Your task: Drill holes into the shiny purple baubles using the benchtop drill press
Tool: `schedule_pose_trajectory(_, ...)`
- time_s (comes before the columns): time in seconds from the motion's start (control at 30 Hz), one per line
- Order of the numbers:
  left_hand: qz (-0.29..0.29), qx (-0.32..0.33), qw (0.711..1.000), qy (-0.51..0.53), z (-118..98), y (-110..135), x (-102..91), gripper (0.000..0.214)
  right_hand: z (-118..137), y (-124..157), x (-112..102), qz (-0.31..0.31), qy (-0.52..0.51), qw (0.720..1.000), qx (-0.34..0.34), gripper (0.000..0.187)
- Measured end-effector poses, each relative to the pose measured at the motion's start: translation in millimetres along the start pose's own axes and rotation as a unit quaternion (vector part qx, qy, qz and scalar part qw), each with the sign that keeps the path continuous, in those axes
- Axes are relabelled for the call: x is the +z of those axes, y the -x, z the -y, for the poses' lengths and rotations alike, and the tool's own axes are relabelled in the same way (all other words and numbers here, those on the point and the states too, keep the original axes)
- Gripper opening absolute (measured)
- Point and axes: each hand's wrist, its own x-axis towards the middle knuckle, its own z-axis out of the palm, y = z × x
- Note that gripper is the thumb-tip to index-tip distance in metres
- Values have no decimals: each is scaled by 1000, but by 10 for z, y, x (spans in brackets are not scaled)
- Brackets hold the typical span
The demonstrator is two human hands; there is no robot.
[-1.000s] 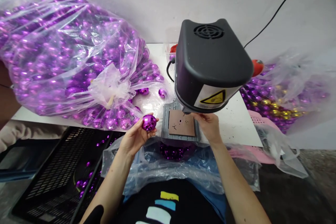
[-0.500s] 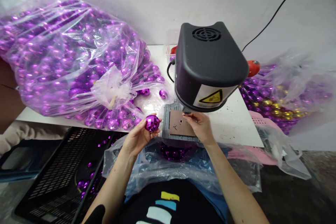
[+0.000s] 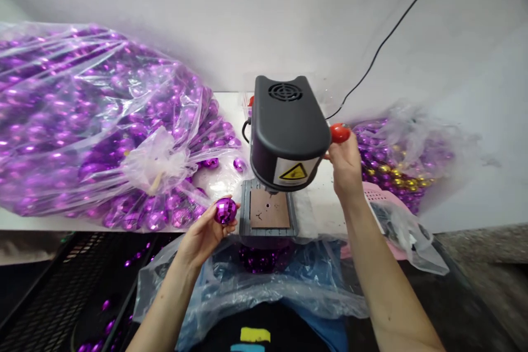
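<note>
My left hand holds a faceted purple ball between its fingertips, just left of the small grey machine table. A black bench drill head with a yellow warning label stands over that table. My right hand is up at the drill's right side, fingers closed around its red lever knob.
A big clear bag of purple balls fills the white table's left. A smaller bag of purple and gold balls lies right, over a pink basket. A plastic-lined bin with purple balls sits below; a black crate at lower left.
My right hand left the drill table and rose to grip the red lever knob. The left hand keeps the purple ball beside the table. The camera has pulled back and tilted up.
</note>
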Motion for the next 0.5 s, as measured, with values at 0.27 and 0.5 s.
schedule_pose_trajectory(0.27,-14,13,1000,-7,-49,48,19,41,63,-354,319,43,-77,996,-27,52)
schedule_pose_trajectory(0.5,-25,22,999,0,-134,54,-45,47,212,-189,281,-39,-119,991,-48,43)
